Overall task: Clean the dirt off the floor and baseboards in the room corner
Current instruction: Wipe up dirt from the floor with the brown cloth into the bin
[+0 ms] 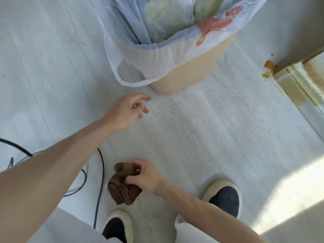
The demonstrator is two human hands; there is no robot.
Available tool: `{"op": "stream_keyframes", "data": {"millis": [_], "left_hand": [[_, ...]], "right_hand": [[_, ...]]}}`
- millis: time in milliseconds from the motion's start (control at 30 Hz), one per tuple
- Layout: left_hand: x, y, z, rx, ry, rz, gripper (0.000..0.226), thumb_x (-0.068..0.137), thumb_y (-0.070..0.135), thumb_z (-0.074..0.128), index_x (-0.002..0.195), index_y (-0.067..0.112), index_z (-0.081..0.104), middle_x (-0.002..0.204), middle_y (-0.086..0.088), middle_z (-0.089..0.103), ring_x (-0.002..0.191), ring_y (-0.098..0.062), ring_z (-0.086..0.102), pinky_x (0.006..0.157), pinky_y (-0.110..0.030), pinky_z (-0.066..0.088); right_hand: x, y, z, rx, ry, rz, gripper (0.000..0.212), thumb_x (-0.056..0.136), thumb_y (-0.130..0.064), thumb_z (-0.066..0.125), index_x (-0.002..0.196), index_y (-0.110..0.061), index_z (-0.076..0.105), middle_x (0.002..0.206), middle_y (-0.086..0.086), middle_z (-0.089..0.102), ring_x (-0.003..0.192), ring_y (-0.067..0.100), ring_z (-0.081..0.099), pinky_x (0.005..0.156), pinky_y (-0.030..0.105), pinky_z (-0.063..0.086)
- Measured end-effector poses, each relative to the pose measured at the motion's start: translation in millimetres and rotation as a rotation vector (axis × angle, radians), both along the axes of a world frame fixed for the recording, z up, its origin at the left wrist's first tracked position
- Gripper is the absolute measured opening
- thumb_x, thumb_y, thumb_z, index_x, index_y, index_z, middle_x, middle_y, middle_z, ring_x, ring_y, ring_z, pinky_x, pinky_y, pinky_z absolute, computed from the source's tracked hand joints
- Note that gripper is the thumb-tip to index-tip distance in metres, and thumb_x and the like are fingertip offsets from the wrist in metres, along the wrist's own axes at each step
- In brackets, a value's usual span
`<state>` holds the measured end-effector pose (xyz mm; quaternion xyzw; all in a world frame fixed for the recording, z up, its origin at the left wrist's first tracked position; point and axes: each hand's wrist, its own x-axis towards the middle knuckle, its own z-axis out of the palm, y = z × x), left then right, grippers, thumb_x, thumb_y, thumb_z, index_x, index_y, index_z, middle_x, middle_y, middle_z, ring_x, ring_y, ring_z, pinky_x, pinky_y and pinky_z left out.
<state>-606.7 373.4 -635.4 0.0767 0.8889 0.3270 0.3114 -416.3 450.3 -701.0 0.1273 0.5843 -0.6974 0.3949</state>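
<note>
The right hand point(145, 178) pinches a crumpled brown cloth point(123, 185) in curled fingers, held above the pale plank floor point(201, 130) just ahead of the person's two dark slippers point(226, 199). The left hand point(128, 111) reaches forward with fingers loosely spread and holding nothing, stretched toward the beige waste bin point(185, 72), whose white bag liner point(140, 55) hangs over its rim and trails a loop down toward the floor. The dirt to be cleaned, an orange-brown smear point(269, 64), sits at the right edge of the floor where it meets the base of the wall and a yellowed threshold strip point(291, 85); a second smaller blob lies just below it. It looks untouched, so the wiping seems not yet begun. The bin stands near the stain, and my guess is the free hand means to shift it aside. The risk there is catching the loose liner instead of the bin wall, which could pull the bag off or tip the full bin. A dark cable point(100, 181) curls on the floor beside the left foot and could snag a step. Wiping with a bunched cloth may also smear the stain along the baseboard.
</note>
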Motion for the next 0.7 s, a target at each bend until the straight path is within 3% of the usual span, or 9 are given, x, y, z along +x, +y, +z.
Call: {"op": "stream_keyframes", "data": {"millis": [67, 167, 200, 300, 400, 467, 567, 633, 700], "left_hand": [[-7.3, -3.7, 11.3, -0.1, -0.042, -0.141, 0.034, 0.104, 0.017, 0.047, 0.125, 0.037, 0.065, 0.097, 0.016, 0.075, 0.086, -0.004, 0.072, 0.08, -0.041, 0.061], [-13.2, -6.1, 28.1, -0.215, -0.065, -0.302, 0.031, 0.107, 0.021, 0.045, 0.126, 0.037, 0.064, 0.103, 0.017, 0.073, 0.09, -0.005, 0.071, 0.083, -0.039, 0.06], [-14.1, -4.7, 34.4, -0.267, -0.074, -0.386, 0.031, 0.107, 0.023, 0.044, 0.128, 0.036, 0.063, 0.106, 0.018, 0.072, 0.092, -0.004, 0.069, 0.085, -0.036, 0.058], [-12.0, 10.3, 70.8, -0.463, -0.121, -0.787, 0.034, 0.109, 0.031, 0.041, 0.139, 0.036, 0.057, 0.122, 0.018, 0.064, 0.102, -0.003, 0.057, 0.095, -0.026, 0.045], [-5.5, 30.5, 140.1, -0.347, -0.14, -0.996, 0.032, 0.106, 0.036, 0.045, 0.133, 0.041, 0.06, 0.113, 0.029, 0.063, 0.1, 0.009, 0.057, 0.094, -0.015, 0.047], [-6.0, 44.0, 195.7, -0.041, -0.06, -0.823, 0.025, 0.103, 0.034, 0.053, 0.122, 0.04, 0.068, 0.104, 0.027, 0.072, 0.097, 0.008, 0.066, 0.082, -0.011, 0.051], [-38.4, 59.5, 246.6, 0.451, 0.358, -0.322, 0.019, 0.102, 0.017, 0.059, 0.106, 0.031, 0.072, 0.092, 0.014, 0.076, 0.085, -0.009, 0.074, 0.074, -0.028, 0.061], [-61.5, 67.6, 258.3, 0.543, 0.624, -0.115, 0.025, 0.098, 0.012, 0.056, 0.109, 0.03, 0.069, 0.095, 0.012, 0.074, 0.088, -0.01, 0.072, 0.078, -0.039, 0.061], [-75.3, 72.5, 257.3, 0.582, 0.74, 0.005, 0.03, 0.097, 0.012, 0.055, 0.118, 0.03, 0.068, 0.108, 0.013, 0.071, 0.096, -0.006, 0.068, 0.084, -0.032, 0.059]], "right_hand": [[-1.4, 20.5, 13.6, -0.253, -0.205, -0.194, 0.05, 0.068, -0.011, 0.078, 0.118, -0.01, 0.072, 0.099, 0.008, 0.073, 0.089, 0.021, 0.07, 0.087, 0.038, 0.058], [2.6, 66.6, 38.1, -0.375, -0.246, -0.388, 0.041, 0.072, -0.005, 0.072, 0.112, -0.011, 0.076, 0.106, 0.017, 0.071, 0.095, 0.029, 0.069, 0.1, 0.05, 0.051], [3.1, 84.8, 48.3, -0.405, -0.228, -0.45, 0.037, 0.07, -0.006, 0.074, 0.107, -0.011, 0.077, 0.104, 0.02, 0.07, 0.095, 0.032, 0.069, 0.099, 0.053, 0.053], [-3.6, 145.0, 92.2, -0.413, -0.079, -0.604, 0.039, 0.055, -0.012, 0.088, 0.094, -0.008, 0.079, 0.095, 0.023, 0.071, 0.089, 0.036, 0.073, 0.076, 0.044, 0.062], [-30.5, 195.3, 162.8, -0.384, 0.135, -0.695, 0.071, 0.05, -0.028, 0.097, 0.114, -0.006, 0.076, 0.118, 0.029, 0.07, 0.107, 0.046, 0.07, 0.081, 0.05, 0.061], [-58.4, 213.6, 212.8, -0.331, 0.252, -0.684, 0.078, 0.058, -0.029, 0.09, 0.125, 0.002, 0.066, 0.125, 0.031, 0.066, 0.112, 0.05, 0.067, 0.082, 0.053, 0.061], [-108.5, 227.2, 273.9, -0.27, 0.328, -0.696, 0.051, 0.078, -0.021, 0.055, 0.12, 0.006, 0.064, 0.13, 0.03, 0.063, 0.117, 0.05, 0.064, 0.083, 0.053, 0.061], [-141.6, 229.1, 304.2, -0.267, 0.275, -0.693, 0.057, 0.085, -0.018, 0.036, 0.128, 0.01, 0.06, 0.129, 0.028, 0.066, 0.116, 0.046, 0.067, 0.082, 0.052, 0.062], [-170.2, 224.4, 327.2, -0.247, 0.221, -0.704, 0.06, 0.094, -0.027, 0.032, 0.132, 0.009, 0.061, 0.129, 0.025, 0.068, 0.114, 0.042, 0.069, 0.088, 0.054, 0.06]]}}
